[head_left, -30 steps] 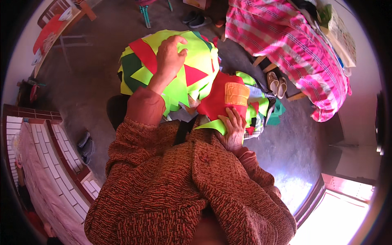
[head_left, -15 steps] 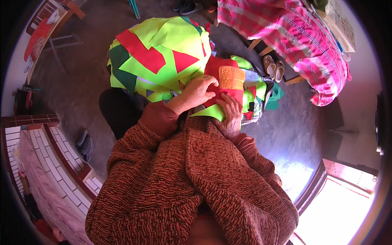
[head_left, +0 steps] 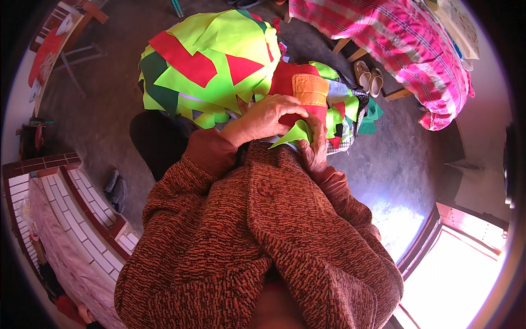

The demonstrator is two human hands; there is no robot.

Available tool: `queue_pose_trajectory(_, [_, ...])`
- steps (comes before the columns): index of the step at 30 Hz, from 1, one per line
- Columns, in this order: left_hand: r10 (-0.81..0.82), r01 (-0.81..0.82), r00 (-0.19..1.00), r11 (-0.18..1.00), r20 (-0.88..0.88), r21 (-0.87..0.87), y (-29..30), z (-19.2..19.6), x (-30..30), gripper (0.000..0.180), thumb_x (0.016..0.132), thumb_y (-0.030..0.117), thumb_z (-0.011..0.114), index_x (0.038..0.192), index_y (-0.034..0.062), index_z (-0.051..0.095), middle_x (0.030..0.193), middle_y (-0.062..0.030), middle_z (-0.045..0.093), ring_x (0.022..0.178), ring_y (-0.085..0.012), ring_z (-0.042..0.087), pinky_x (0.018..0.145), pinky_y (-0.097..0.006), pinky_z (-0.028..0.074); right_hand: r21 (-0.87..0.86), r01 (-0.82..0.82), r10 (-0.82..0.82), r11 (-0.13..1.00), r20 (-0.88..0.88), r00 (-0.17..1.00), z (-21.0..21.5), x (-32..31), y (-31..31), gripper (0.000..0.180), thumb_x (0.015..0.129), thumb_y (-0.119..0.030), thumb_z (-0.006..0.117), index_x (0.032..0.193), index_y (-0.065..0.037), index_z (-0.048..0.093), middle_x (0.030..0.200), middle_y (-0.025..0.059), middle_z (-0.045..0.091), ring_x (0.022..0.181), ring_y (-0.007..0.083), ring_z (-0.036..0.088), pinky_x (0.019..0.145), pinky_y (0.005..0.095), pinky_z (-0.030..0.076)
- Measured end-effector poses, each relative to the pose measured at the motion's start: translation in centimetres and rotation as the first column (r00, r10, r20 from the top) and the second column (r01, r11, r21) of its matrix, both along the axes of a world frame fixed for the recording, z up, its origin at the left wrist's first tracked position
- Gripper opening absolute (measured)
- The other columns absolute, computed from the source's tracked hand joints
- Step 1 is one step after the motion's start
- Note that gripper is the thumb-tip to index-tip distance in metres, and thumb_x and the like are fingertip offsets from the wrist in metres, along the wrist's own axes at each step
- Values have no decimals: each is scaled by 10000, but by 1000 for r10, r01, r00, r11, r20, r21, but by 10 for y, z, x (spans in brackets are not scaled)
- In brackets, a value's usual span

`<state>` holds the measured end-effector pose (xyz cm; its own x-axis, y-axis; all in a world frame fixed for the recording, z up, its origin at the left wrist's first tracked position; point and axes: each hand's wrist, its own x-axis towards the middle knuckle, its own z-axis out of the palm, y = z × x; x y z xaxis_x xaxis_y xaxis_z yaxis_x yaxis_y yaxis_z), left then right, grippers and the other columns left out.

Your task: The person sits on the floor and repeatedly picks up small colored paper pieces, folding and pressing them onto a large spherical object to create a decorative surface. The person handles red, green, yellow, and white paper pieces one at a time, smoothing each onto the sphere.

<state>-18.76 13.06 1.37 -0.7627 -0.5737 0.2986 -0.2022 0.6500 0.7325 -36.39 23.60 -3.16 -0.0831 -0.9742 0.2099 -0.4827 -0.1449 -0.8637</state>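
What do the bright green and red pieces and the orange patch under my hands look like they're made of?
Green and red pieces: thin matte cloth, probably cut fabric; they drape, fold and overlap limply with sharp cut edges. Orange patch: thicker cloth, seemingly stitched along its border onto red cloth. The left hand presses on the pile.

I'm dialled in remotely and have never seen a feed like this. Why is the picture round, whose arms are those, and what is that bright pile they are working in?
The view comes from a fisheye camera on a person's head, looking down, so edges bend. The rust knitted sleeves are that person's own arms. In front is a pile of fabric scraps, mostly neon green with red and dark green pieces. The left hand rests on a red cloth with an orange patch. The right hand pinches a small neon green scrap. Beyond are a bed with a pink plaid cover and pale slippers on the floor.
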Motion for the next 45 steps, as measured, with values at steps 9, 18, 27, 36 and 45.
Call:
queue_pose_trajectory(9, [-21, 20, 994, 1000, -111, -11, 3, -17, -2, 181, 734, 35, 682, 901, 104, 681, 1166, -70, 608, 1101, -260, 562, 944, -376, 435, 9, -92, 93, 996, -78, 993, 24, -1, -5, 727, 762, -482, 694, 1297, -49, 457, 1231, 140, 548, 1154, 315, 500, 1018, 439, 323])
queue_pose_trajectory(18, [187, 66, 836, 899, -515, 432, -14, 10, 19, 167, 819, 22, 676, 984, 24, 652, 1012, -82, 667, 939, -135, 613, 778, -260, 499, 15, -109, 108, 994, -321, 941, 16, -9, -1, 829, 704, -495, 747, 1310, -27, 430, 1204, 185, 535, 1130, 369, 497, 982, 463, 363])
queue_pose_trajectory(27, [442, -52, 845, 630, -303, 775, -17, 53, 57, 173, 905, 92, 598, 1059, 17, 624, 1128, -101, 637, 923, -124, 616, 758, -257, 522, -71, -65, 34, 995, -369, 929, 20, 9, -5, 621, 688, -262, 774, 1233, -98, 528, 1290, 104, 535, 1218, 297, 472, 1034, 445, 296])
queue_pose_trajectory(36, [298, 31, 762, 870, -575, 492, -39, 62, 60, 170, 829, -22, 610, 991, 27, 595, 1226, -144, 590, 1118, -186, 550, 943, -326, 454, -127, -123, 53, 984, -452, 890, 17, 10, -6, 384, 725, -272, 737, 1063, -119, 640, 1277, 77, 549, 1231, 275, 461, 1018, 439, 294])
queue_pose_trajectory(45, [418, -311, 869, 879, -267, 362, -47, 57, 130, 97, 804, 45, 619, 878, 40, 557, 1181, -106, 619, 1142, -200, 535, 987, -344, 389, -127, -127, 56, 984, -455, 889, 17, 10, -7, 356, 734, -270, 728, 1049, -123, 651, 1271, 78, 552, 1225, 275, 466, 1013, 437, 293])
